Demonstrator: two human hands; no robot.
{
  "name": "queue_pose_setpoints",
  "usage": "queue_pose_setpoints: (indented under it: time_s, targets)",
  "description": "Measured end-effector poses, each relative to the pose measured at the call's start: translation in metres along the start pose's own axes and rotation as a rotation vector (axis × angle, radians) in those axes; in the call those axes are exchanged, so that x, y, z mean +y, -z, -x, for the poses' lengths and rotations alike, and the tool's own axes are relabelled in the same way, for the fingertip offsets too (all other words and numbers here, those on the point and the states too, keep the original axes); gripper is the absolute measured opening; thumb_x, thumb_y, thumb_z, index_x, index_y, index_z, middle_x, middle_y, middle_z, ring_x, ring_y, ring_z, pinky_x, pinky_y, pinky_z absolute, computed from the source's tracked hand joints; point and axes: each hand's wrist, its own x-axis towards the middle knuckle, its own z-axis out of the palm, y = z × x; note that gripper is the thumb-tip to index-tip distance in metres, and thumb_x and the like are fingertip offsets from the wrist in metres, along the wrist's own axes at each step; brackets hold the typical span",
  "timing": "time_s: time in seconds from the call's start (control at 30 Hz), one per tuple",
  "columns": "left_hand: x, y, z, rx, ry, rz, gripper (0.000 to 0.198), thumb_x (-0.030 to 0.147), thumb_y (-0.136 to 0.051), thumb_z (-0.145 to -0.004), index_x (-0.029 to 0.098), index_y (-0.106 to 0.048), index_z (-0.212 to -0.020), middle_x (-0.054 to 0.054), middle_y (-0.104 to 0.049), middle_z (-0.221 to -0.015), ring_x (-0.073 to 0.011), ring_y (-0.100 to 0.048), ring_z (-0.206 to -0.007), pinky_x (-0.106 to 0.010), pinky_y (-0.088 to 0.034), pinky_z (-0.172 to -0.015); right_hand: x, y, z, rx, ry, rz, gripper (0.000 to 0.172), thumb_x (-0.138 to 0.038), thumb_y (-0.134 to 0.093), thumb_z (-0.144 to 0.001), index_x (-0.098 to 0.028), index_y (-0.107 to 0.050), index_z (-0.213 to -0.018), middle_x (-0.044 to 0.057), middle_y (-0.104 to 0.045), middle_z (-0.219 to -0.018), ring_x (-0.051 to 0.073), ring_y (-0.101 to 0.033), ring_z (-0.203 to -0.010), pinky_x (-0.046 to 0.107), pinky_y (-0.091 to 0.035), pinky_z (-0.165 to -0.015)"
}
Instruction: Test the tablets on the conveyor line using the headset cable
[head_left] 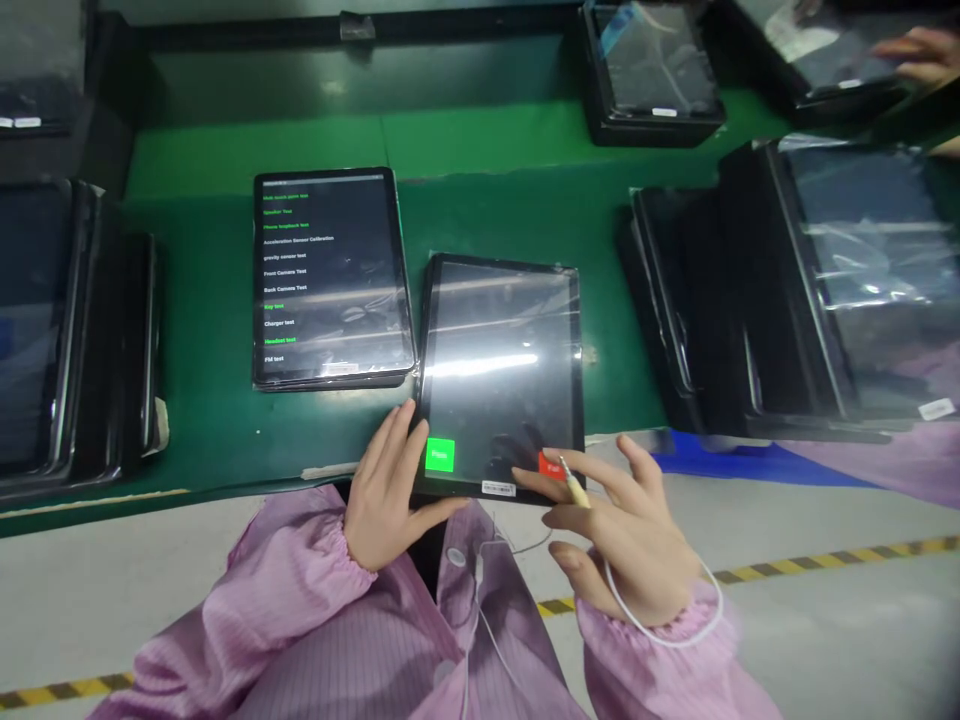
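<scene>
A black tablet (501, 340) lies on the green bench in front of me, with a green square at its lower left and a red square at its lower right. My left hand (386, 485) grips its lower left corner, thumb under the near edge. My right hand (626, 525) holds a white cable plug (576, 488) between thumb and fingers at the tablet's lower right edge; the white cable (660, 628) loops round my wrist. A second tablet (330, 275) to the left shows a list of test lines in white and green.
Stacks of dark tablets stand at the left (67, 330) and at the right (817, 290), some in clear film. Another tablet in a tray (652, 75) sits at the back. Another person's hand (919, 50) is at the top right. The floor has a yellow-black stripe (825, 558).
</scene>
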Motion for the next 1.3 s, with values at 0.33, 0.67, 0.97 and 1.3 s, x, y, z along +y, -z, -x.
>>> queue_pose_setpoints:
  time_s: [0.33, 0.67, 0.97, 1.3]
  targets:
    - [-0.007, 0.005, 0.003, 0.0, -0.151, 0.04, 0.061, 0.045, -0.065, -0.087, 0.018, -0.05, -0.14, -0.016, -0.017, -0.164, -0.0395, -0.035, -0.144, -0.056, -0.047, -0.106, 0.011, 0.008, 0.008, -0.007, 0.006, 0.003, 0.027, -0.033, -0.04, -0.1, -0.025, -0.055, -0.079, 0.004, -0.077, -0.09, 0.026, -0.069, -0.102, 0.053, -0.029, -0.115]
    - [-0.004, 0.011, 0.006, 0.007, -0.099, 0.156, 0.068, 0.045, -0.053, -0.094, 0.013, -0.034, -0.15, -0.02, -0.029, -0.159, -0.0337, -0.038, -0.143, -0.053, -0.047, -0.108, 0.024, 0.008, 0.028, 0.033, -0.082, 0.003, 0.008, -0.025, -0.053, -0.091, -0.021, -0.06, -0.091, 0.011, -0.075, -0.099, 0.031, -0.067, -0.1, 0.059, -0.036, -0.109]
    - [-0.04, 0.068, -0.01, 0.158, 0.086, -0.038, 0.059, 0.025, -0.065, -0.089, 0.021, -0.043, -0.144, -0.018, -0.052, -0.144, -0.0304, -0.052, -0.133, -0.049, -0.049, -0.105, 0.042, -0.013, 0.062, 0.116, -0.502, -0.178, 0.099, -0.041, -0.091, -0.056, -0.034, -0.042, -0.142, 0.018, -0.033, -0.157, 0.051, -0.049, -0.127, 0.066, -0.046, -0.102]
    - [-0.101, 0.105, -0.037, -0.002, 0.327, -0.136, 0.089, 0.052, -0.074, -0.079, 0.021, -0.029, -0.15, -0.02, -0.038, -0.153, -0.0348, -0.037, -0.143, -0.055, -0.036, -0.115, 0.027, -0.045, 0.062, 0.135, -0.566, -0.124, 0.107, -0.049, -0.088, -0.059, -0.036, -0.031, -0.148, 0.013, -0.019, -0.163, 0.049, -0.026, -0.143, 0.078, -0.025, -0.11]
